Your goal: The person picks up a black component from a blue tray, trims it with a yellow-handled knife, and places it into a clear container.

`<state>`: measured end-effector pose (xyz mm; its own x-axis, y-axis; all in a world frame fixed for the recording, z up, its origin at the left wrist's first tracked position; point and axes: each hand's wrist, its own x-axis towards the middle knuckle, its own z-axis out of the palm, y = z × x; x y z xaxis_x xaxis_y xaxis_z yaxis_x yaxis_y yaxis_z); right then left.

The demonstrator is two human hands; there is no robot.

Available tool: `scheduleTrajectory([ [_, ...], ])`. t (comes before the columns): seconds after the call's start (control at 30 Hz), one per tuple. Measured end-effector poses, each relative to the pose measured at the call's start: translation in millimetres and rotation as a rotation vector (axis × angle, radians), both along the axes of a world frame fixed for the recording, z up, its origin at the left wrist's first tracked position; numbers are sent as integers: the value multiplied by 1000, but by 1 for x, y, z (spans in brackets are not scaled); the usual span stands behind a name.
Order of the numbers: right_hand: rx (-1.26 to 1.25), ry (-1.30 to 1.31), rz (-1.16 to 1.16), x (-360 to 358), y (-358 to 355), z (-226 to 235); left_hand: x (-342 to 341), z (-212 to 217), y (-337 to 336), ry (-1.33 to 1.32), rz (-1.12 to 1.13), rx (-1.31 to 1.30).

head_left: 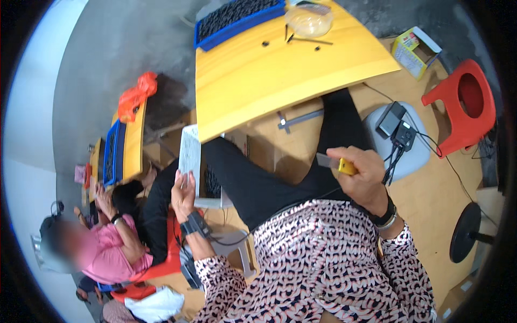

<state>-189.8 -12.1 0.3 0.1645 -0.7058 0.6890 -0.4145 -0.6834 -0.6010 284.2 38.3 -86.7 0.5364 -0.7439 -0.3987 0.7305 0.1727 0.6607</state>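
Note:
My right hand [365, 175] is closed round a small blade with a yellow handle [347, 167]; its flat grey blade sticks out to the left above my lap. On the left, my left hand [184, 195] has its fingers at the lower edge of the raised pale flap [189, 151] of a box. It appears to pinch that edge. The white box [211, 203] stands low beside my left leg, with dark small pieces [212, 182] inside it. Part of the box is hidden behind my leg and the table.
Ahead is a yellow wooden table [285, 75] with a blue tray [242, 24] of black pieces and a clear bowl [309, 20]. A grey stool [371, 129] carries black devices with cables. A red stool [466, 107] stands right. Another person [116, 247] sits left.

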Motion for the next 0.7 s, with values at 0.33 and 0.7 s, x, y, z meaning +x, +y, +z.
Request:
scheduleTrajectory([
  [0.33,268,-298,20,-6,-3,-18,-160,127,-132,-672,-691,-116],
  [0.7,359,-254,-65,-9,-8,-23,-235,58,-360,-1812,-494,33],
])
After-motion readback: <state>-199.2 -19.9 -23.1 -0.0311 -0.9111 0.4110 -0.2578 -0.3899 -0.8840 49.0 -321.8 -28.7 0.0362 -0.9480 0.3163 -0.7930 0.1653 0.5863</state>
